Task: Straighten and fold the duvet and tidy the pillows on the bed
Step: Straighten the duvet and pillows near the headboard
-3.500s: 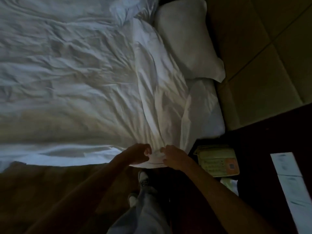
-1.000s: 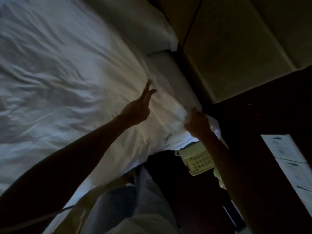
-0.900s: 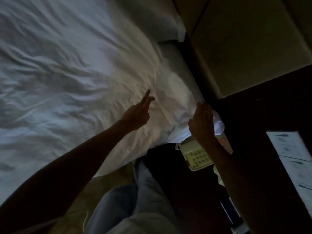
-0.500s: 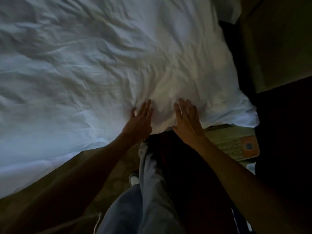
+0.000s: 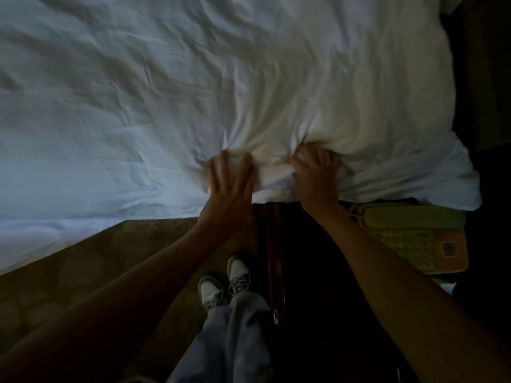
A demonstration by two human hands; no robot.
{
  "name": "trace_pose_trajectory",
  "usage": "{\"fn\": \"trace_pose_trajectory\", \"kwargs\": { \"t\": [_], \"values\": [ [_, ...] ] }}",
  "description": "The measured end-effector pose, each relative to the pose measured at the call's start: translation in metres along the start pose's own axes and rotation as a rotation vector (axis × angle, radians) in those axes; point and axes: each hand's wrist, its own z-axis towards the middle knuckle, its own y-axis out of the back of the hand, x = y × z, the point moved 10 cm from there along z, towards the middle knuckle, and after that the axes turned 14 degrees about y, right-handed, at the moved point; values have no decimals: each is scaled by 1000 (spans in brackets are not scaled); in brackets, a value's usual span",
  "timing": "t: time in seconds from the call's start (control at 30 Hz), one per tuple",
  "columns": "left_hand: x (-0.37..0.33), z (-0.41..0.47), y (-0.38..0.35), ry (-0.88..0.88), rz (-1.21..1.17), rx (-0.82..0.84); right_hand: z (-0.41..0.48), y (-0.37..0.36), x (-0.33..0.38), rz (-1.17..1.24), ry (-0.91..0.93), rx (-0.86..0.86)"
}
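Note:
A white, wrinkled duvet covers the whole bed across the top of the head view. Both hands are at its near edge. My left hand presses on the fabric with its fingers spread and dug into a bunched fold. A little to the right, my right hand has its fingers curled into the duvet's edge, gathering cloth. Creases radiate from both hands. Only a sliver of a pillow shows at the top right corner.
A pale telephone sits on a dark nightstand right of my legs, partly under the duvet corner. Brown carpet lies below the bed edge at left. My shoes stand close to the bed. A dark headboard is at right.
Half a second ago both hands lay flat and open on the duvet edge. Now the fingers of both dig in and the cloth bunches around them. The view has shifted slightly left.

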Motion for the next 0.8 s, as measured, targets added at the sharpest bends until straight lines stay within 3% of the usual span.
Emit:
{"fn": "trace_pose_trajectory", "kwargs": {
  "t": [0.2, 0.4, 0.5, 0.57, 0.7, 0.8],
  "values": [
    [-4, -6, 31, 93, -132, 6, -19, 67, 18, 407, 181, -203],
    [27, 9, 76, 188, -174, -55, -6, 93, 20, 400, 145, -162],
    [44, 18, 98, 192, -336, -57, 0, 96, 23, 413, 123, -106],
    [56, 20, 117, 187, -453, -112, 5, 98, 26, 356, 101, -47],
    [81, 26, 145, 199, -463, -203, -10, 77, 24, 39, 85, 169],
    [87, 29, 154, 140, -469, -236, -17, 59, 1, -60, -37, 193]
  ]
}}
